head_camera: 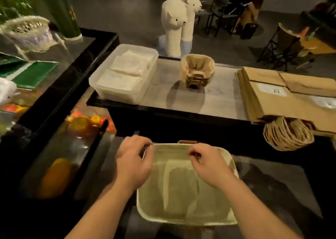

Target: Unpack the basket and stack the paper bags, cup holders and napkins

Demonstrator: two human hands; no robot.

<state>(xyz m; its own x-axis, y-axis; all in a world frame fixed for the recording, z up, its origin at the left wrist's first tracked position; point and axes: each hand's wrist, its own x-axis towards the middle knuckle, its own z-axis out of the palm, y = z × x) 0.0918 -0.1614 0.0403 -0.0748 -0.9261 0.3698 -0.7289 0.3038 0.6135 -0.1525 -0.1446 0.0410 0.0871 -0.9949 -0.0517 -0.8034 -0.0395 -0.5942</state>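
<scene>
While both grips sit at its far rim, the basket (181,220) lies at 6 o'clock, low and close, with pale lining showing inside. Left grip (133,163): fingers curled over the rim's far-left corner. Right grip (209,166): fingers curled just inside the far rim; blurred, cannot tell if it pinches the lining. Black front edge (181,115) stands between basket and raised surface (218,97). 11 o'clock: clear tub (116,91) holding napkins (127,69). 12 o'clock: cup holders (197,71), nested stack. 2 o'clock: paper bags (283,100) stacked flat, overhanging a wicker basket (288,135) at 3 o'clock. Two white animal figures (174,26) behind.
</scene>
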